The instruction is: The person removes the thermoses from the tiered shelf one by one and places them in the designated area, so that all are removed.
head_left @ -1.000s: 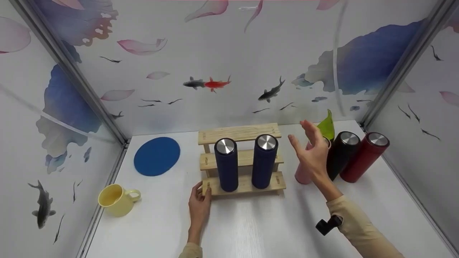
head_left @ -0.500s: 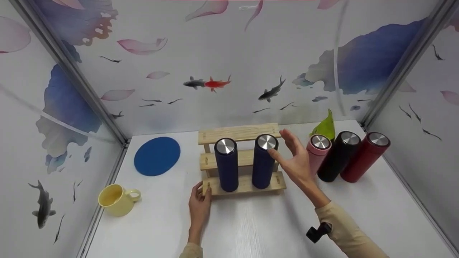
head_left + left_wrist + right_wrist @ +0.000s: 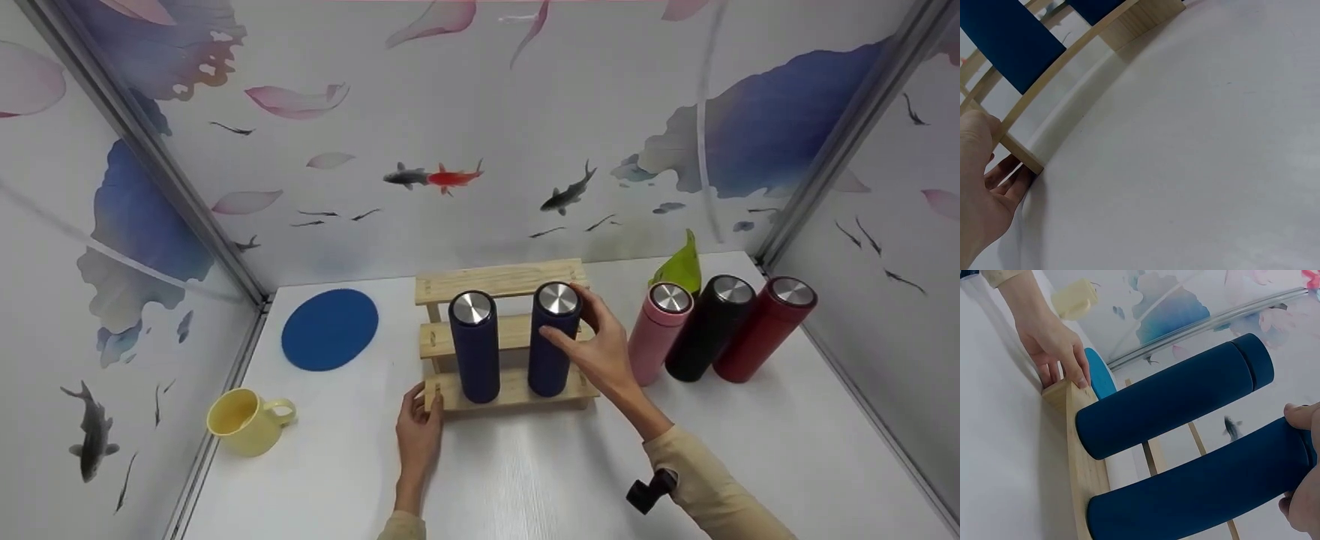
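Two dark blue thermos bottles with silver-topped lids, the left one and the right one, stand upright on the lowest step of a wooden three-step rack. Near its top, my right hand grips the right bottle, thumb on the front and fingers round the far side. In the right wrist view the thumb lies just below that bottle's lid. My left hand holds the left end of the lowest step. In the left wrist view its fingers reach round the step's end.
Right of the rack stand a pink bottle, a black bottle and a red bottle, with a green pointed object behind. A blue round mat and a yellow mug lie left. Printed walls enclose the table.
My right hand has come left from in front of the pink bottle to the right blue bottle and closed round its upper part. The left hand has stayed on the rack.
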Demonstrator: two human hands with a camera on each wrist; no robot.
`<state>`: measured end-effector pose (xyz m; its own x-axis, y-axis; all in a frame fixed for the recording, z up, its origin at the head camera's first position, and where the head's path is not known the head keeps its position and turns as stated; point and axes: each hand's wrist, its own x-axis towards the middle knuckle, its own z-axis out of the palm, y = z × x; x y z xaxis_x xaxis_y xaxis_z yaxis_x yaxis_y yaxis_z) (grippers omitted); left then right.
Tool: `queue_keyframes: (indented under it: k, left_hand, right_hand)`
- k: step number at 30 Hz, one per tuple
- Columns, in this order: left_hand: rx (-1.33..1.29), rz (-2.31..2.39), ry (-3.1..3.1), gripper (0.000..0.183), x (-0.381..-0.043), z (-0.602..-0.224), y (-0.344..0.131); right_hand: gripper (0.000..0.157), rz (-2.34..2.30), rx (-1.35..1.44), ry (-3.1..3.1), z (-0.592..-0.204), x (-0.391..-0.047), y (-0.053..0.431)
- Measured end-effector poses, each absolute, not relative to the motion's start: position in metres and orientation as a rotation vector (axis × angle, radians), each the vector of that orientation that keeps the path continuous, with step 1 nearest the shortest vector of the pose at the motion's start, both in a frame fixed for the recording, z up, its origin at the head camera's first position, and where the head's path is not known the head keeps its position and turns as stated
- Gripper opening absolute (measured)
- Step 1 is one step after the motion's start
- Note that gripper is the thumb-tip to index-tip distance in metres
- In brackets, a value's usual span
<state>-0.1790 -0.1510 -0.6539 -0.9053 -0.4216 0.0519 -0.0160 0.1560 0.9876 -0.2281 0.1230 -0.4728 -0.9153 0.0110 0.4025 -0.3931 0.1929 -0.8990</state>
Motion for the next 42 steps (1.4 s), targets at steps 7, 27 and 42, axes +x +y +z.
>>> queue_keyframes:
  k: [7, 27, 42]
  left_hand:
    - [0.430, -1.817, -2.106, 0.042, -0.178, -0.653, -0.151]
    - [0.404, -1.813, -2.097, 0.041, -0.179, -0.654, -0.150]
    - [0.408, -1.821, -2.108, 0.041, -0.179, -0.655, -0.152]
  right_hand:
    - [0.071, 1.767, 0.349, -2.114, -0.474, -0.227, 0.123]
    - [0.068, 1.699, 0.194, -2.003, -0.476, -0.211, 0.146]
    - [0.069, 1.628, 0.160, -2.012, -0.483, -0.187, 0.185]
